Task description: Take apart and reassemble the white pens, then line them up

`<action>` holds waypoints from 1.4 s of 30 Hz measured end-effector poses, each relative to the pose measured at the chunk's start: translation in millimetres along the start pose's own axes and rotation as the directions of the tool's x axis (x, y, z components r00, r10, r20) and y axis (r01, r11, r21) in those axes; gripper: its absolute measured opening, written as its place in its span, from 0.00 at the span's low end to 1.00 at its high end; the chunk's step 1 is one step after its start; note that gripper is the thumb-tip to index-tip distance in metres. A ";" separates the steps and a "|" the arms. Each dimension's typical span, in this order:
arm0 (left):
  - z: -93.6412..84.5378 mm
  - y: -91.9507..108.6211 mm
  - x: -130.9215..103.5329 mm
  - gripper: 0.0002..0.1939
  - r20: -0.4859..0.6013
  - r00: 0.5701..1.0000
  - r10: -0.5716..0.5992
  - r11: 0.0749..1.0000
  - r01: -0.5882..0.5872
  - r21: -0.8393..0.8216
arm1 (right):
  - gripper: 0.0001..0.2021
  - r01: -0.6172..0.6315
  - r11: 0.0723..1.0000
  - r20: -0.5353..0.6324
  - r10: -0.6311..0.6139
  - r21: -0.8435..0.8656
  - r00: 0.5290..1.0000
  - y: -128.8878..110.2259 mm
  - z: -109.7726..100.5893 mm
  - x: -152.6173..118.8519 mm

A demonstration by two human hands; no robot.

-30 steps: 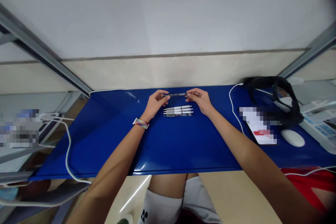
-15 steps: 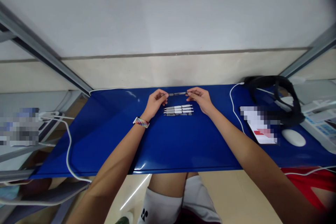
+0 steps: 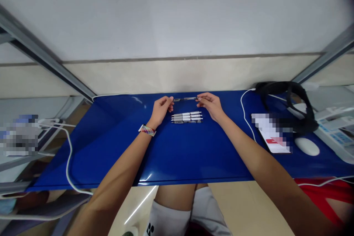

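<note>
A slim pen with dark and clear parts (image 3: 186,99) lies level between my two hands, close to the back of the blue table (image 3: 177,155). My left hand (image 3: 160,110) is closed in a pinch at its left end. At the other end, the thumb and fingers of my right hand (image 3: 210,105) pinch it. Just in front of my hands, several pens (image 3: 186,117) form a neat stack of parallel rows, mostly white and grey, with a darker one nearest me. A striped, colourful band is around my left wrist.
On the right are a phone (image 3: 272,136), a white mouse (image 3: 306,146) and a black headset (image 3: 287,99). White cables (image 3: 247,118) run along both sides. A pale wall (image 3: 177,75) borders the back, with metal posts (image 3: 74,84) at the sides.
My left fingers have shifted slightly left along the pen, so more of its left end shows. My right hand keeps its pinch. The whole view has shifted a little.
</note>
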State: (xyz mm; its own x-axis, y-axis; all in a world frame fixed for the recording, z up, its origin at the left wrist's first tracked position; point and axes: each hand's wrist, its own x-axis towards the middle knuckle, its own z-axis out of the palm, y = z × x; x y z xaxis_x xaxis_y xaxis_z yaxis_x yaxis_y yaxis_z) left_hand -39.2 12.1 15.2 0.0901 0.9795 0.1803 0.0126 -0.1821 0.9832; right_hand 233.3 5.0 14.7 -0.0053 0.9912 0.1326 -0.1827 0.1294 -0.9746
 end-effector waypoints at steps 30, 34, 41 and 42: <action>-8.8 -1.2 4.3 0.20 -0.120 0.993 0.014 0.995 -0.026 -0.096 | 0.14 0.026 0.979 -0.126 0.000 0.202 0.992 7.4 -7.6 8.4; -9.7 -2.8 5.0 0.21 -0.129 0.992 -0.004 0.993 -0.012 -0.121 | 0.14 0.030 0.981 -0.130 -0.005 0.191 0.992 7.8 -6.8 8.0; -9.0 -2.1 5.3 0.19 -0.133 0.991 -0.020 0.988 -0.001 -0.152 | 0.13 0.075 0.983 -0.155 -0.048 0.170 0.987 8.2 -5.4 7.5; -9.0 -2.1 5.3 0.19 -0.132 0.991 -0.020 0.989 0.000 -0.151 | 0.13 0.078 0.983 -0.157 -0.051 0.169 0.986 8.2 -5.3 7.5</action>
State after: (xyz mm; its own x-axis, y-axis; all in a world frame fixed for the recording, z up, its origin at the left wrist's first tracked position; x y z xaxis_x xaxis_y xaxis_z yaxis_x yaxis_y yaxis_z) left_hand -47.7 18.4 14.4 -0.0427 0.9857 0.1628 -0.1378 -0.1672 0.9762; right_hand 237.0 13.6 6.8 0.1583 0.9756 0.1521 -0.3463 0.1991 -0.9167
